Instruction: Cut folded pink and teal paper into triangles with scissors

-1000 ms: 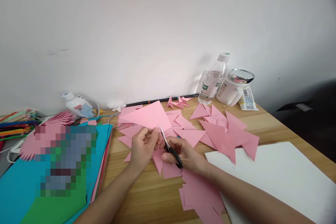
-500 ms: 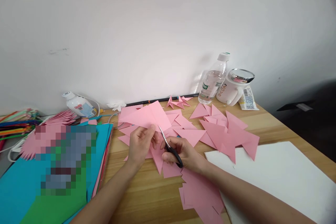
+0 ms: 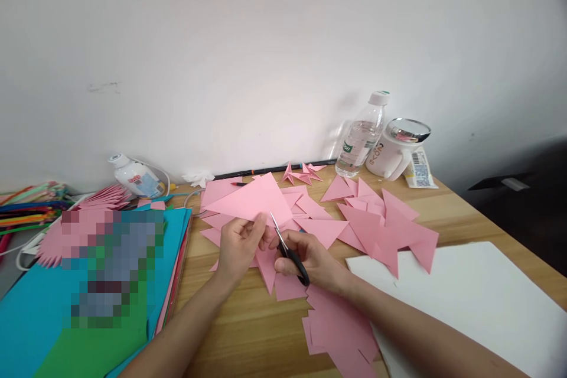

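The left hand (image 3: 239, 243) pinches a big pink paper (image 3: 254, 199) in its fingers (image 3: 257, 229), above pink pieces (image 3: 321, 228) on the worktop (image 3: 234, 325). The right hand (image 3: 312, 257) grips black scissors (image 3: 296, 261); their blades (image 3: 275, 224) seem to touch the paper.

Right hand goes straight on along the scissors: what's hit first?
Likely the pink sheet in the left hand. The scissors in the right hand point forward and leftward, overlapping it in view; whether they touch is unclear.
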Available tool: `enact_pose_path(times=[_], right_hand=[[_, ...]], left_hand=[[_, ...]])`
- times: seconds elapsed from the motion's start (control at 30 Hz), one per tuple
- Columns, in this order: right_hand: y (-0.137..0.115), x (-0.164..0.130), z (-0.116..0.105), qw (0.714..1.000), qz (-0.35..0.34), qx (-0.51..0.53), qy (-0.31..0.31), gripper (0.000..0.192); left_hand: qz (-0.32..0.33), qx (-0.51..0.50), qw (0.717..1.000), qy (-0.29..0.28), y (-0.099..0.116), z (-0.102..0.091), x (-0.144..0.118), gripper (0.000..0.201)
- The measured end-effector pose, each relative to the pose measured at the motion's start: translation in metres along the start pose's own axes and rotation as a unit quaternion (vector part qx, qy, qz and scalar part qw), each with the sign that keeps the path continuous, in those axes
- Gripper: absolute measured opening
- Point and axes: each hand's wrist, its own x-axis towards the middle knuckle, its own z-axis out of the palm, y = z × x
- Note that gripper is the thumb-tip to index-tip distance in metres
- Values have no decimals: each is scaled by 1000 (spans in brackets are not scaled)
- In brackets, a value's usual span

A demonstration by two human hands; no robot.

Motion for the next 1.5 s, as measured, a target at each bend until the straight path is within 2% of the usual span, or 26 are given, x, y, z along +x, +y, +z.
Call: enact_pose_path(times=[0.63,0.93,1.5], right_hand=[[0,0,3,998,37,56,18,37],[7,0,1,998,44,42,21,36],[3,0,3,998,49,29,33,35]], left_hand=[[2,7,1000,2,1,0,-2,33],[-2,11,1000,-2,-1,-1,0,33],[-19,2,1000,-4,-1,-1,0,34]])
